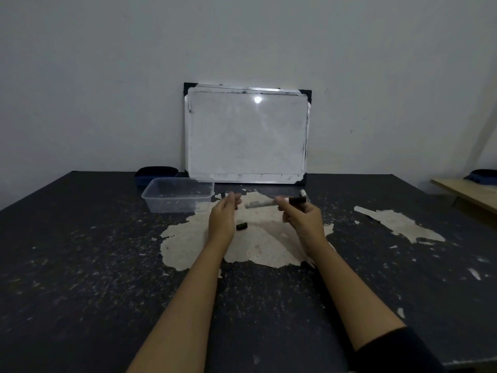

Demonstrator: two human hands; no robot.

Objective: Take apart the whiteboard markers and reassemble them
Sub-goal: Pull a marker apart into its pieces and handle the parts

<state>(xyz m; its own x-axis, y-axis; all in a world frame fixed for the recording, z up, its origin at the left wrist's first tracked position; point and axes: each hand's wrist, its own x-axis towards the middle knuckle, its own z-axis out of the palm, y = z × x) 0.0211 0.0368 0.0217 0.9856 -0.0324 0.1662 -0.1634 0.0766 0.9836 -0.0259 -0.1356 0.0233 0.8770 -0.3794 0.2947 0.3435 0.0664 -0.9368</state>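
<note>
My right hand (301, 215) grips a whiteboard marker (262, 203) that lies level above the table, its pale barrel pointing left and its black end (297, 200) at the fingers. A short way left of the barrel's tip, my left hand (224, 214) hovers with fingers apart and nothing in it. A small black cap (241, 226) lies on the worn pale patch of the table (80, 251) between my hands. Another marker (303, 193) rests on the table just behind my right hand.
A clear plastic container (177, 194) stands at the back left of my hands. A small whiteboard (247, 134) leans on the wall behind. A dark blue eraser (156, 173) lies beside it. A wooden surface (468, 193) juts in at the right.
</note>
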